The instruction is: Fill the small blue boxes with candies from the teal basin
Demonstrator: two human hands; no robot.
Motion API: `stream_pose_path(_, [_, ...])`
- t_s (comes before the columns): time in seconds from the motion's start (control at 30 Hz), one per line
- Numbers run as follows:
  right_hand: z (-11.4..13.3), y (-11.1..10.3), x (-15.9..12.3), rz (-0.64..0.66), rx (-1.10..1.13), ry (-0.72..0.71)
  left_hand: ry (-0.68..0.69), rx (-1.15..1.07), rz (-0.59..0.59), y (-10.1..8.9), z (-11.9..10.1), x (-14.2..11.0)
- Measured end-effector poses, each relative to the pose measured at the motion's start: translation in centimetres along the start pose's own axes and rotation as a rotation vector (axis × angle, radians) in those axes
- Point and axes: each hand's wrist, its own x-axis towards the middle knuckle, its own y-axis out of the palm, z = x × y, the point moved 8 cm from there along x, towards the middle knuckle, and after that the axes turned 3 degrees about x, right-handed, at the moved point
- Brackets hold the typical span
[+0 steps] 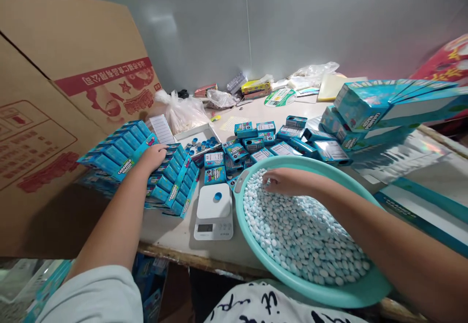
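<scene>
My right hand (280,181) is low over the left side of a turquoise basin (252,250), fingers curled and pressed together among small pale blue and white candies (310,240); their tips are partly hidden. My left hand (155,156) is closed at the upper edge of a blue display box (126,155) that is tilted and packed with small candy boxes. A second packed display box (173,179) leans just right of that hand. Between the hands, a white kitchen scale (214,213) carries one blue cap-like disc (218,196).
Loose small blue boxes (256,145) lie piled behind the basin. A white tray (204,135) holds several blue discs. A large cardboard carton (73,94) stands at left; flat-folded blue display boxes (380,104) are stacked at right.
</scene>
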Motion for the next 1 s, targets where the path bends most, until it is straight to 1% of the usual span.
stream_pose_path(0.1, [0.1, 0.2, 0.2, -0.012, -0.004, -0.005, 0.012, -0.04, 0.031, -0.4, -1.4, -0.9])
stream_pose_path(0.17, [0.1, 0.3, 0.3, -0.019, -0.012, -0.016, 0.014, -0.062, -0.01, -1.3, -3.2, -3.2])
stream_pose_path(0.23, [0.0, 0.4, 0.3, -0.028, -0.02, -0.027, 0.049, -0.104, -0.109, -2.0, -6.0, -7.2])
stream_pose_path(0.27, [-0.1, 0.4, 0.3, -0.034, -0.024, -0.032, 0.099, -0.137, -0.179, -2.1, -7.7, -9.8])
stream_pose_path(0.3, [-0.1, 0.4, 0.3, -0.039, -0.028, -0.036, 0.192, -0.234, -0.274, -2.1, -9.7, -12.7])
stream_pose_path(0.33, [-0.1, 0.4, 0.3, -0.043, -0.031, -0.04, 0.238, -0.329, -0.34, -1.5, -11.1, -15.4])
stream_pose_path(0.37, [-0.1, 0.4, 0.2, -0.046, -0.035, -0.043, 0.229, -0.401, -0.383, -0.2, -12.0, -17.8])
stream_pose_path(0.4, [0.0, 0.3, 0.2, -0.047, -0.039, -0.046, 0.19, -0.442, -0.398, 1.6, -12.5, -19.7])
stream_pose_path(0.43, [0.1, 0.3, 0.1, -0.048, -0.044, -0.048, 0.159, -0.446, -0.367, 3.9, -12.8, -21.0])
stream_pose_path(0.47, [0.2, 0.2, 0.0, -0.047, -0.05, -0.049, 0.147, -0.428, -0.306, 6.2, -13.1, -21.7])
stream_pose_path(0.5, [0.3, 0.2, 0.0, -0.045, -0.055, -0.049, 0.172, -0.401, -0.232, 8.4, -13.3, -22.0])
stream_pose_path(0.53, [0.4, 0.2, -0.1, -0.041, -0.061, -0.047, 0.201, -0.388, -0.188, 10.1, -13.3, -22.1])
stream_pose_path(0.57, [0.5, 0.1, -0.2, -0.034, -0.067, -0.046, 0.224, -0.387, -0.16, 11.3, -13.0, -22.0])
stream_pose_path(0.6, [0.6, 0.1, -0.4, -0.026, -0.071, -0.046, 0.25, -0.392, -0.142, 12.1, -12.7, -21.8])
stream_pose_path(0.63, [0.6, 0.0, -0.5, -0.016, -0.075, -0.047, 0.27, -0.403, -0.136, 12.4, -12.3, -21.5])
stream_pose_path(0.7, [0.6, -0.1, -0.7, 0.002, -0.074, -0.048, 0.299, -0.424, -0.135, 12.3, -11.8, -21.0])
stream_pose_path(0.77, [0.6, -0.4, -1.0, 0.018, -0.063, -0.044, 0.29, -0.436, -0.174, 11.4, -11.7, -19.8])
stream_pose_path(0.83, [0.6, -0.6, -1.3, 0.023, -0.044, -0.031, 0.235, -0.434, -0.262, 9.9, -11.8, -17.4])
stream_pose_path(0.9, [0.6, -0.9, -1.6, 0.019, -0.024, -0.017, 0.167, -0.421, -0.366, 8.1, -12.2, -13.4])
stream_pose_path(1.0, [1.1, -1.4, -2.1, -0.007, -0.011, -0.018, 0.07, -0.392, -0.489, 5.4, -12.6, -6.0])
